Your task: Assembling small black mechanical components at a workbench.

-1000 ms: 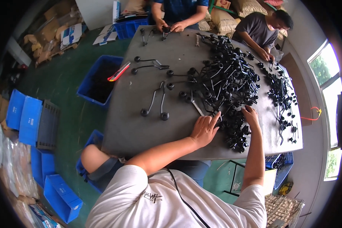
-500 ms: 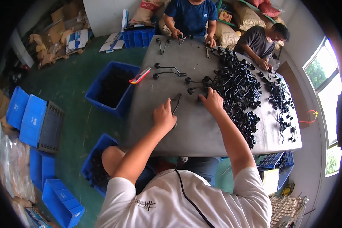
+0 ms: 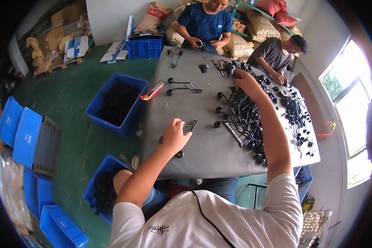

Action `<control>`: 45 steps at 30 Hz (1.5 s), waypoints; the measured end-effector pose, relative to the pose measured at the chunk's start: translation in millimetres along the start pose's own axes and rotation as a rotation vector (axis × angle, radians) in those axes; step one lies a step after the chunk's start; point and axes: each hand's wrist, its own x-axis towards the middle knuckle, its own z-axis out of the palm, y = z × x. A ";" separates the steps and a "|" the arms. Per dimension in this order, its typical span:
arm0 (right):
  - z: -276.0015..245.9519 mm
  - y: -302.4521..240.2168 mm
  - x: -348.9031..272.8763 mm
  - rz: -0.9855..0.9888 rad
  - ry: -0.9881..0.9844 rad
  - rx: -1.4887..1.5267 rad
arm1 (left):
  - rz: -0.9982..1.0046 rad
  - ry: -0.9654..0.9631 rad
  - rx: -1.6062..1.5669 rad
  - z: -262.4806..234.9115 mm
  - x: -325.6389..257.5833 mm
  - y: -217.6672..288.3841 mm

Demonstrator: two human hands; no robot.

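Note:
My left hand is closed on a black bent-wire part over the near left of the table. The part's looped end sticks out past my fingers, and its round black ends lie beside and below the hand. My right hand reaches across the pile of black bent-wire parts to its far edge. Its fingers are curled at a motion-blurred black bent-wire part with a thick round end; the fingertips are partly hidden. Two similar wire parts lie side by side at the left of the table.
A red utility knife lies at the grey table's left edge. Blue bins of black parts stand on the floor at left. Two people work across the table, one in a blue shirt, one in grey.
My right hand has moved away from me to the pile's far edge. My left hand has shifted slightly left and nearer. The person in blue has brought both hands together around a black part.

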 end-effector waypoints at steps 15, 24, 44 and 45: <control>65.8 -11.4 -65.1 -0.522 0.035 -0.522 | -0.152 -0.123 -0.150 -4.1 83.2 28.2; 59.3 -0.2 -95.4 -0.711 0.343 -0.718 | -0.327 -0.369 -0.610 -15.2 82.4 26.0; 79.6 58.9 -100.7 -0.126 0.140 -0.766 | -0.216 -0.824 -0.761 -62.5 88.4 75.9; 81.2 50.5 -98.6 -0.171 0.128 -0.675 | -0.107 -0.709 -0.723 -51.1 83.0 55.3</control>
